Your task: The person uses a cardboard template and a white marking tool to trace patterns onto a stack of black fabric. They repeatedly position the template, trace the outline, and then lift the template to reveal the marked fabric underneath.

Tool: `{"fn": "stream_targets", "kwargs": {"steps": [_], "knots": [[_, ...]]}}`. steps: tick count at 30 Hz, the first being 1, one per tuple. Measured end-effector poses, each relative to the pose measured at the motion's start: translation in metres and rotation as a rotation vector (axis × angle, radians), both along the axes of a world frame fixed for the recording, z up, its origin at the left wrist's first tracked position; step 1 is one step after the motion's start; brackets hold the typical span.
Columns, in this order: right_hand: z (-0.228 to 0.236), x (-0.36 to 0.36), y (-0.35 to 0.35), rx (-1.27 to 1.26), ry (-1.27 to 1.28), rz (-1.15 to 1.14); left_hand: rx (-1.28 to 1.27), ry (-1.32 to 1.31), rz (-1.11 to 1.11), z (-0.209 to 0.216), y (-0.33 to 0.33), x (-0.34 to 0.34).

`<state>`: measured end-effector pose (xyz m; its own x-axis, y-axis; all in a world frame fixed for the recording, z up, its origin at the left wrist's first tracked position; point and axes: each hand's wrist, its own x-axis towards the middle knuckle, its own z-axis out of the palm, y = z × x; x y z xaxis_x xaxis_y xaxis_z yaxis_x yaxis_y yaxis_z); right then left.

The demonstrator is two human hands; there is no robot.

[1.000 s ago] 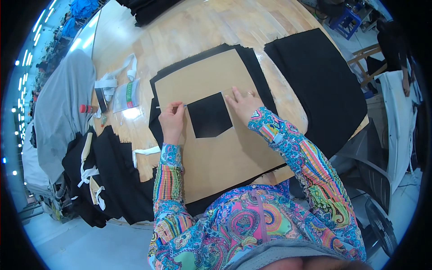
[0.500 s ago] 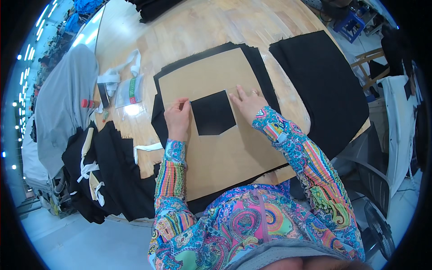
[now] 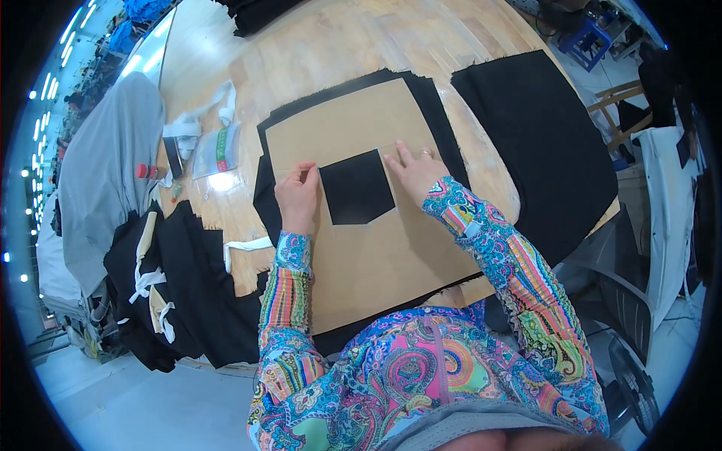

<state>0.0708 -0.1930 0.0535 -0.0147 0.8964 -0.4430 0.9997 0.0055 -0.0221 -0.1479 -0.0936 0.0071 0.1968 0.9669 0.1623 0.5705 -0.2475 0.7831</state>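
Note:
A large brown card sheet (image 3: 368, 263) lies over black fabric (image 3: 444, 128) that shows around its edges. Near its middle is a black five-sided, pocket-shaped area (image 3: 357, 189) with thin pale edges; whether it is an opening or a piece lying on top, I cannot tell. My left hand (image 3: 297, 197) is at its upper left corner, thumb and forefinger pinched together; anything between them is too small to make out. By the upper right corner my right hand (image 3: 415, 173) rests on the card, fingers stretched out and apart, holding nothing.
A stack of black fabric (image 3: 538, 143) lies on the right of the wooden table (image 3: 338, 45). At the left are a clear plastic bag (image 3: 214, 154), white strips (image 3: 226, 109), a red-capped item (image 3: 147, 171) and black cloth bundles (image 3: 199, 289). A chair (image 3: 628, 301) stands at right.
Hardly anything differs. Both hands stay at the upper corners of the black shape, and the card lies in nearly the same place.

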Motion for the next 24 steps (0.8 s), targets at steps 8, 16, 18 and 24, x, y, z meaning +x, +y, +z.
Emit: {"fn": "stream_targets", "kwargs": {"steps": [8, 16, 18, 24], "knots": [[-0.003, 0.001, -0.001, 0.015, -0.021, 0.023, -0.021, -0.087, 0.015, -0.002, -0.001, -0.003], [-0.004, 0.001, -0.002, 0.025, 0.019, -0.022, 0.006, 0.019, 0.013, 0.005, -0.004, 0.003], [-0.004, 0.001, -0.002, 0.03, 0.019, -0.022, 0.01, 0.037, 0.017, 0.005, -0.004, 0.004], [-0.009, 0.002, -0.001, 0.043, 0.004, 0.013, -0.029, -0.08, 0.037, -0.004, 0.0, -0.005]]}}
